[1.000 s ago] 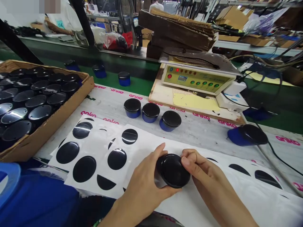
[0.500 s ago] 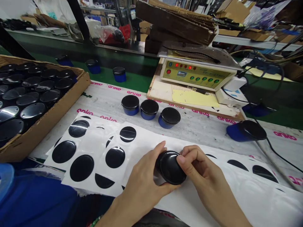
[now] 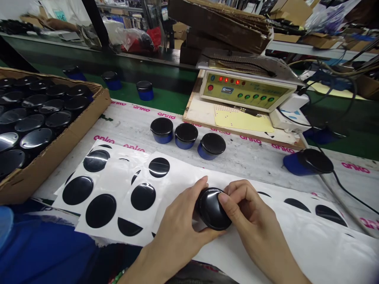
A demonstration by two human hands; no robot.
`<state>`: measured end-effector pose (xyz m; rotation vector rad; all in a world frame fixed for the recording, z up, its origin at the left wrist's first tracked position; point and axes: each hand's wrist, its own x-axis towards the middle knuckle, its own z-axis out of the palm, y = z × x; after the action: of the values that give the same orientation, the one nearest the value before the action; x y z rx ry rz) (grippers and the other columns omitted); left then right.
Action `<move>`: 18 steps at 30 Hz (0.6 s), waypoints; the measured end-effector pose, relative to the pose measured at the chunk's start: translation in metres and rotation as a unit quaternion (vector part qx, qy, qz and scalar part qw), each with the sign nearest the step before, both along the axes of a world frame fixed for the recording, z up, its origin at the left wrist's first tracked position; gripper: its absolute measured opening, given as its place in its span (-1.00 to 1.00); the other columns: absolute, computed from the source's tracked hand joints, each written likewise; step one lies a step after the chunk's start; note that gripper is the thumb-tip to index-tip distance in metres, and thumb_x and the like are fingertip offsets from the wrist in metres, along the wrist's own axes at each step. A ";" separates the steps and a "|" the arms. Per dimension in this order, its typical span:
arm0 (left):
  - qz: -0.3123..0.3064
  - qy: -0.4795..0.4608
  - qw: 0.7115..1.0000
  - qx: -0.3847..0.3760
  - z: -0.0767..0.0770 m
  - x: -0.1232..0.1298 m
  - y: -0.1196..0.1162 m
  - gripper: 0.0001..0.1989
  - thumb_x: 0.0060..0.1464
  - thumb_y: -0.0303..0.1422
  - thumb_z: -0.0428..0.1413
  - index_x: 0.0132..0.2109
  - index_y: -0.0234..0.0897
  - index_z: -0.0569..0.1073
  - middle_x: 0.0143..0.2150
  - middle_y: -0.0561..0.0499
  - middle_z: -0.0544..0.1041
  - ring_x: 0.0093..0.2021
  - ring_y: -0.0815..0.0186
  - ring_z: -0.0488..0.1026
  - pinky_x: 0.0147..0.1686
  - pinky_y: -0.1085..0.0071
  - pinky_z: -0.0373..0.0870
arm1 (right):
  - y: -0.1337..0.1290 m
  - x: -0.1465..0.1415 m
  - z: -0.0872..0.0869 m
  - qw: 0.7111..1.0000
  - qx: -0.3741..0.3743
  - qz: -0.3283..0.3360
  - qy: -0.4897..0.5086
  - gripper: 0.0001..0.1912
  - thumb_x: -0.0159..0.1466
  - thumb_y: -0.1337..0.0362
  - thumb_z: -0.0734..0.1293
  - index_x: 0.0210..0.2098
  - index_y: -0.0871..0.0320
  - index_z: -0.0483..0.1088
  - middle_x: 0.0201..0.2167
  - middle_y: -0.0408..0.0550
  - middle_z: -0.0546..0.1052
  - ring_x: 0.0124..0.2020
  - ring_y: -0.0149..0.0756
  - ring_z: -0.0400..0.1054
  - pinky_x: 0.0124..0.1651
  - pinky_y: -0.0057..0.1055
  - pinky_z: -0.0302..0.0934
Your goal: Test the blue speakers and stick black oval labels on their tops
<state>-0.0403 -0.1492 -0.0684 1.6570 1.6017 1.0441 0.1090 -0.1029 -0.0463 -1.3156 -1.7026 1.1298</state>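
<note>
My left hand [image 3: 180, 225] is wrapped round a small round case [image 3: 211, 213] with a glossy black top, its thumb and fingers along the rim. The top is tilted up towards me, and the case's lower part is hidden by my fingers and the top. My right hand [image 3: 251, 217] has its thumb on the right edge of that black face, with the other fingers curled behind. Beneath both hands lies white backing sheet [image 3: 174, 185]. To the left are sheets bearing round black stickers [image 3: 101, 210], some whole and some cut by overlapping paper.
Beyond my hands stand three blue cases with black tops [image 3: 211, 146], and another case [image 3: 308, 162] lies tilted at right. A cardboard tray [image 3: 74, 126] full of black-topped cases is at left. Behind are a green belt [image 3: 171, 96] and a control box [image 3: 245, 90] with lit indicators.
My right thumb has shifted slightly left over the black face. Both hands keep the case in nearly the same place, and the view has moved a little.
</note>
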 end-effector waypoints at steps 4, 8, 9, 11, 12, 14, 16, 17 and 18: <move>-0.009 0.019 1.000 0.016 -0.001 -0.002 0.002 -0.10 -0.08 -0.29 0.34 0.28 0.11 -0.02 0.10 0.11 0.47 0.02 0.29 0.49 0.02 0.39 0.47 | 0.001 0.000 -0.001 0.999 0.029 0.007 -0.020 -0.75 0.35 0.18 0.25 -0.45 0.07 0.19 -0.39 -0.17 0.30 -0.38 -0.40 0.26 -0.39 -0.48 0.20; -0.033 0.089 0.992 0.080 -0.002 -0.003 0.001 -0.22 0.07 -0.28 0.24 0.31 -0.08 -0.02 0.10 -0.05 0.45 0.06 0.25 0.45 0.03 0.37 0.46 | 0.001 0.001 0.001 0.987 0.115 0.048 -0.101 -0.77 0.38 0.24 0.19 -0.42 0.07 0.14 -0.41 -0.16 0.29 -0.41 -0.40 0.27 -0.42 -0.50 0.19; -0.042 0.123 0.986 0.102 -0.002 -0.002 0.000 -0.26 0.11 -0.29 0.19 0.32 -0.13 -0.01 0.11 -0.10 0.43 0.08 0.22 0.43 0.04 0.34 0.45 | 0.002 0.002 0.004 0.973 0.167 0.064 -0.145 -0.77 0.38 0.25 0.18 -0.42 0.07 0.13 -0.45 -0.17 0.29 -0.45 -0.40 0.26 -0.45 -0.49 0.16; -0.055 0.194 0.970 0.134 -0.002 -0.001 -0.001 -0.33 0.16 -0.32 0.12 0.33 -0.23 0.01 0.12 -0.18 0.39 0.11 0.15 0.40 0.05 0.28 0.45 | 0.008 0.007 0.011 0.916 0.295 0.088 -0.258 -0.74 0.39 0.24 0.17 -0.45 0.08 0.10 -0.54 -0.20 0.27 -0.57 -0.41 0.20 -0.53 -0.45 0.07; -0.058 0.224 0.963 0.139 -0.002 -0.001 -0.001 -0.34 0.17 -0.33 0.10 0.34 -0.26 0.02 0.15 -0.21 0.36 0.12 0.13 0.39 0.04 0.26 0.46 | 0.014 0.013 0.016 0.875 0.359 0.081 -0.316 -0.71 0.39 0.21 0.17 -0.47 0.08 0.10 -0.59 -0.21 0.26 -0.63 -0.41 0.15 -0.58 -0.43 -0.01; -0.049 0.270 0.951 0.143 -0.002 0.000 -0.001 -0.38 0.18 -0.32 0.08 0.33 -0.27 0.06 0.22 -0.27 0.26 0.11 0.08 0.38 -0.01 0.24 0.48 | 0.032 0.032 0.025 0.804 0.424 0.028 -0.416 -0.66 0.38 0.09 0.17 -0.49 0.10 0.15 -0.64 -0.19 0.29 -0.69 -0.40 0.13 -0.62 -0.40 -0.13; -0.042 0.304 0.938 0.160 -0.001 0.001 0.000 -0.46 0.21 -0.33 0.05 0.30 -0.21 0.14 0.29 -0.27 0.16 0.09 0.05 0.39 -0.05 0.20 0.50 | 0.056 0.063 0.031 0.779 0.395 -0.048 -0.485 -0.62 0.35 -0.03 0.14 -0.40 0.12 0.28 -0.53 -0.04 0.42 -0.59 -0.27 0.27 -0.61 -0.40 -0.09; -0.053 0.318 0.931 0.174 -0.001 0.001 0.000 -0.50 0.21 -0.34 0.04 0.28 -0.16 0.18 0.30 -0.25 0.14 0.06 0.05 0.41 -0.07 0.19 0.51 | 0.070 0.082 0.033 0.782 0.357 -0.069 -0.507 -0.59 0.34 -0.07 0.12 -0.31 0.14 0.34 -0.41 0.07 0.48 -0.47 -0.13 0.36 -0.58 -0.37 -0.01; -0.070 0.328 0.924 0.185 -0.001 0.002 0.000 -0.52 0.21 -0.36 0.03 0.26 -0.10 0.22 0.30 -0.23 0.14 0.03 0.06 0.43 -0.10 0.18 0.52 | 0.083 0.102 0.032 0.792 0.321 -0.081 -0.512 -0.55 0.33 -0.08 0.10 -0.17 0.15 0.37 -0.22 0.20 0.49 -0.28 0.05 0.39 -0.50 -0.29 0.11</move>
<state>-0.0385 -0.1495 -0.0694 2.5385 1.7043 0.7875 0.2110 -0.0195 -0.0140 -1.6390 -2.3065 -0.4454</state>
